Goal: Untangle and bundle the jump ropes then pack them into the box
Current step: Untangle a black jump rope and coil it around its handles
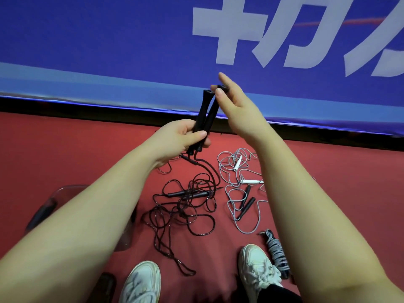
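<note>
— Where were our grips?

— Our left grip [181,136] was curled round the lower ends of the two black handles [206,114], which stood side by side, nearly upright, just above the middle of the frame. Our right grip [231,99] pinched the top of one handle between thumb and a fingertip, with one finger pointing straight up.

— And the rope itself?

— The black rope [209,169] hung from the handles' lower ends into a loose black tangle [185,213] on the red floor [328,171], below centre.

— What else did we see?

— Right of the tangle lay a grey rope [251,228] in loose loops with white handles [251,181]. A bundled grey rope [276,250] lay at lower right, just beside our right shoe [255,265]. Our left shoe [142,283] was at the bottom edge.

— The box?

— A clear box [65,191] sat at lower left, mostly hidden behind our left forearm; we could not tell what it held. A blue banner [109,40] with white characters filled the top of the frame.
</note>
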Available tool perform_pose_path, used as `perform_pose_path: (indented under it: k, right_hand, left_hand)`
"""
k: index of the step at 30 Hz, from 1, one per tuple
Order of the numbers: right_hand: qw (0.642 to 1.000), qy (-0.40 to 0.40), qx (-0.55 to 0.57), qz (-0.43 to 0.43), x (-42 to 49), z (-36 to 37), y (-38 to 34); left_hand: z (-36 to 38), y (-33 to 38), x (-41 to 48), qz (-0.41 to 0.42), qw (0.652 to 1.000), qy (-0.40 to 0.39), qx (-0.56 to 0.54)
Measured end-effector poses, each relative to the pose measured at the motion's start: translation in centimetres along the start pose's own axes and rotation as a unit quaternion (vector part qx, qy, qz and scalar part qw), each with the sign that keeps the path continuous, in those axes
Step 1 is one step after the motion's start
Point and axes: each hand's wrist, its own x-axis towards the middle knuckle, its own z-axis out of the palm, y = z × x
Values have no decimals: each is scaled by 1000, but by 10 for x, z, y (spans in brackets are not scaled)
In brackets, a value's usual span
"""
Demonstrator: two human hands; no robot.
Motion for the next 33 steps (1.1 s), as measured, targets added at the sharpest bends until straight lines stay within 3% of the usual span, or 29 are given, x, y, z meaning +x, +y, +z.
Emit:
perform_pose_path:
  k: [8, 13, 15, 23, 26, 33]
  right_hand:
    - [999, -31, 6, -37, -6, 13, 4]
    - [976, -58, -202, -65, -8, -1, -7]
    - [969, -70, -230, -64, -9, -4, -7]
    - [994, -29, -85, -68, -11, 9, -5]
    - [997, -55, 17, -48, -9, 15, -6]
    - [997, -56, 16, -47, -8, 21, -7]
  left_hand:
    - [6, 1, -6, -23, 998, -47, -27]
    - [4, -1, -6, -54, 995, -75, -37]
    - [6, -1, -7, -72, 993, -78, -56]
    - [5, 3, -8, -73, 992, -80, -60]
    - [4, 1, -7, -63, 994, -78, -35]
    - [7, -4, -9, 16, 999, -23, 46]
